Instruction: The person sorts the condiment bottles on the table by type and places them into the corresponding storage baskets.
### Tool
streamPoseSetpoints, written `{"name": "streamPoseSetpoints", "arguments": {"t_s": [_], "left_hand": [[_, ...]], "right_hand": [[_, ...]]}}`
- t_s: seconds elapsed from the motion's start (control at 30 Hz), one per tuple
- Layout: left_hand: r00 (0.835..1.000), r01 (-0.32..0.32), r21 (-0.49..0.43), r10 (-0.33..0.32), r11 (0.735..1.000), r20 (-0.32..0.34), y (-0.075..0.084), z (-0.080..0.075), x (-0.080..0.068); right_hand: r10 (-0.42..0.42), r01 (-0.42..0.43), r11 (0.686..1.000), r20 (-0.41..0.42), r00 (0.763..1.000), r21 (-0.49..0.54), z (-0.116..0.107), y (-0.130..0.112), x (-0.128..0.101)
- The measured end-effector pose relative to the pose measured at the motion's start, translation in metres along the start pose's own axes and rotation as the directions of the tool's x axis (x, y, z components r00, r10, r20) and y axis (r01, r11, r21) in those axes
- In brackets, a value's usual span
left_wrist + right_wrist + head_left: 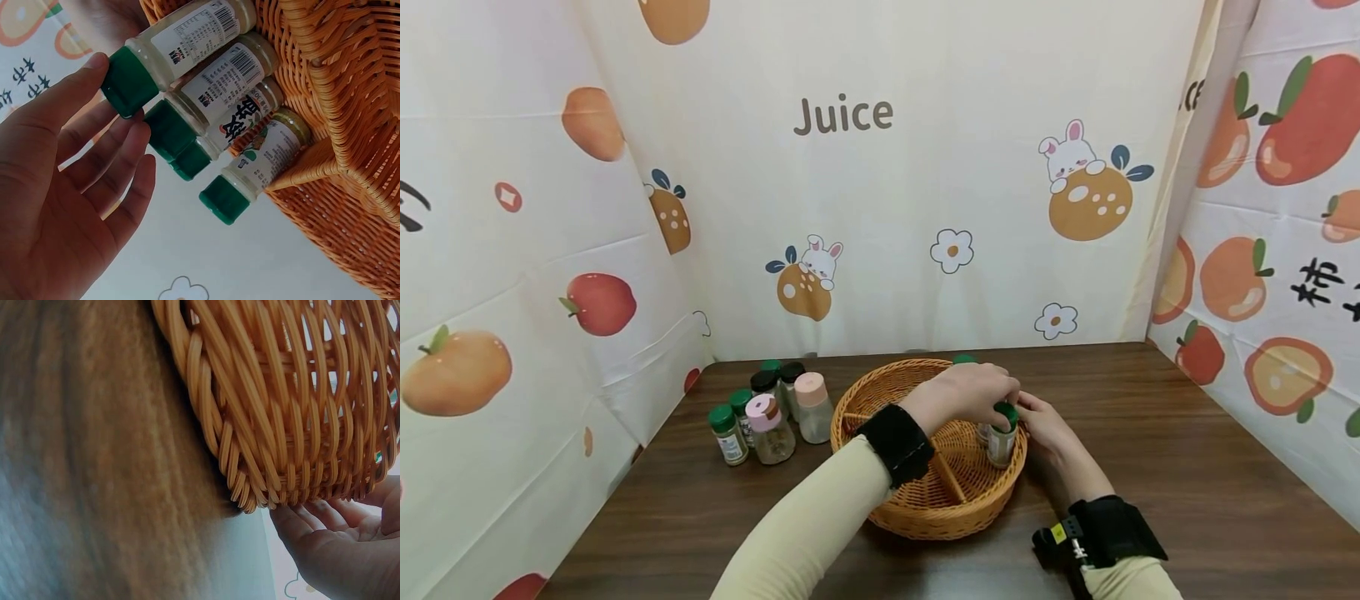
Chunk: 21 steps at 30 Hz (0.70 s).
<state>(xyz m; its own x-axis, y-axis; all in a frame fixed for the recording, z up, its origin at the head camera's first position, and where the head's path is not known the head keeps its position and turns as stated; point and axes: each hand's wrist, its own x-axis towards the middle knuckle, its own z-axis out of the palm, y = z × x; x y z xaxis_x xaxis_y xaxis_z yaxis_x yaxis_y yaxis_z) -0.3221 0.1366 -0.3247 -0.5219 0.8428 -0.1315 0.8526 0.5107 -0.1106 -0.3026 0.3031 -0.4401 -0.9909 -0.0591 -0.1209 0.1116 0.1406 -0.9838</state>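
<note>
My left hand (966, 392) reaches over the round wicker basket (917, 523). Its thumb and fingertips pinch the green cap of a spice jar (1000, 448), which stands upright inside the basket's right side. The left wrist view shows this spice jar (187, 44) in a row with several similar green-capped, white-labelled jars (265, 153) along the basket wall. My right hand (1051, 429) is at the basket's right outer side, its extended fingers touching the wicker. In the right wrist view the basket wall (281, 412) partly hides the fingers of this hand (344, 550).
Left of the basket stands a group of jars: green-capped jars (730, 437), black-capped ones (765, 383), and two clear ones with pink lids (772, 433). Wicker dividers (950, 477) split the basket inside. Fruit-printed curtains (880, 192) enclose the brown table (1150, 433) at back and sides.
</note>
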Motion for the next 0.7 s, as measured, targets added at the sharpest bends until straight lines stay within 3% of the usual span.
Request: {"name": "streamPoseSetpoints", "arguments": {"t_s": [0.4, 0.7], "left_hand": [[0.998, 0.01, 0.047, -0.007, 0.999, -0.058, 0.002, 0.001, -0.005], [0.996, 0.006, 0.025, -0.003, 1.0, -0.095, -0.004, 0.004, -0.015]], "right_hand": [[0.002, -0.002, 1.0, -0.004, 1.0, 0.002, 0.001, 0.0, 0.0], [0.004, -0.004, 1.0, 0.0, 1.0, -0.015, 0.0, -0.001, -0.002]]}}
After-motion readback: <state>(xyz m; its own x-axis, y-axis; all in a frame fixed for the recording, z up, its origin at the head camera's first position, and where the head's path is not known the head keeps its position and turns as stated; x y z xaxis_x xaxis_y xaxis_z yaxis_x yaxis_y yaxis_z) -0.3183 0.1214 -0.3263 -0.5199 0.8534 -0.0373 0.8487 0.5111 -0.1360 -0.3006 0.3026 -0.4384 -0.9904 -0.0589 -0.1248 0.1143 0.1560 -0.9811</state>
